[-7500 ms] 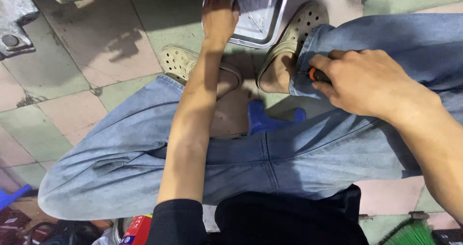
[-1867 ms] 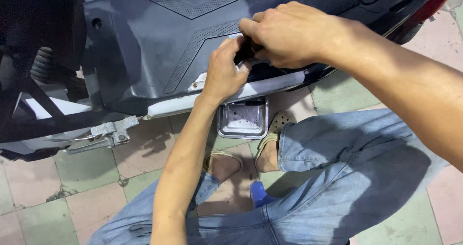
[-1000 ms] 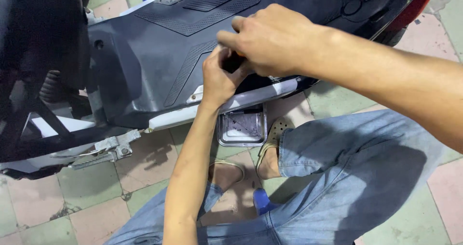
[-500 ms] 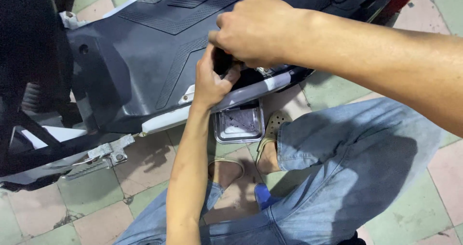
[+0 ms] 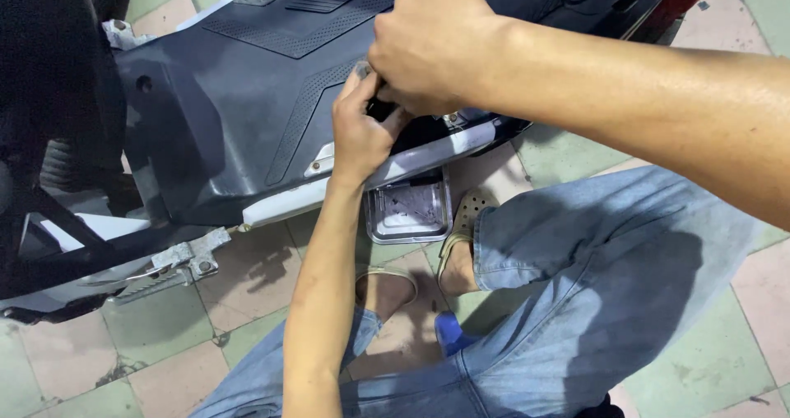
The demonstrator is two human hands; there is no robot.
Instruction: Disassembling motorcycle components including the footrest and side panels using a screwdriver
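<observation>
Both my hands meet at the lower edge of a dark grey plastic scooter body panel (image 5: pixel 247 81). My left hand (image 5: pixel 362 130) reaches up from below, its fingers pinched on something small and dark at the panel's edge. My right hand (image 5: pixel 432 44) comes in from the right with its fingers curled closed over the same spot, right above the left. What it grips is hidden by the fingers. A pale trim strip (image 5: pixel 329 189) runs along the panel's underside just beneath my left hand.
A small metal tray (image 5: pixel 409 212) lies on the tiled floor (image 5: pixel 164 336) beneath the scooter, by my sandalled feet (image 5: pixel 461 229). My legs in blue jeans (image 5: pixel 592 286) fill the lower right. A metal footrest bracket (image 5: pixel 185 260) sticks out at the left.
Earlier my hands were down by my lap and the tray. Since then they have risen to the scooter panel, and over the last second both stay at the same spot with small shifts.
</observation>
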